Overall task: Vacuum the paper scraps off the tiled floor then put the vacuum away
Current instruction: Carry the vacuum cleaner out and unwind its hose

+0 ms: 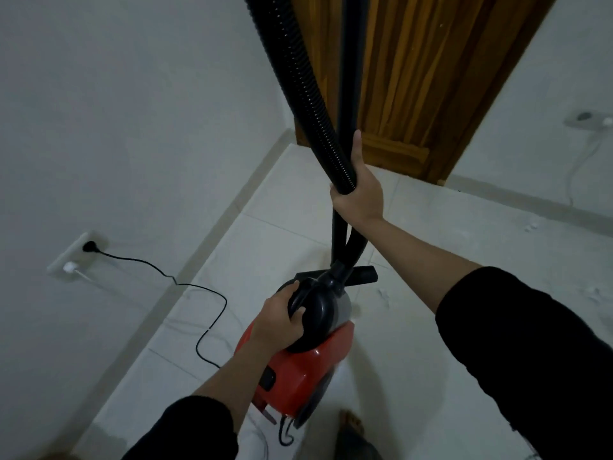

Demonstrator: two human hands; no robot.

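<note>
Sleeves: black, nearest my view, one on each forearm.
Vacuum (308, 360): red canister body, lifted off the tiled floor (431, 327), held between me and the wooden door (414, 78).
Left hand (282, 322): grip closed around the vacuum's black top handle, carrying its weight.
Right hand (360, 190): grip wrapped shut around the ribbed hose (298, 78) and the rigid wand together, above the vacuum.
Floor nozzle (365, 273): black, just beyond the vacuum, hanging low.
Power cord (205, 313): runs from the vacuum's left side to the wall socket (88, 247), plugged in.
Paper scraps (530, 225): a few white bits on the floor right of the vacuum, near the far wall.
Risk, cord: I judge carrying the vacuum off plugged in would yank the plug or trip me.
Risk, hose: looped high, it could slip and swing into the door.
Risk, scraps: putting away now may leave them behind.
</note>
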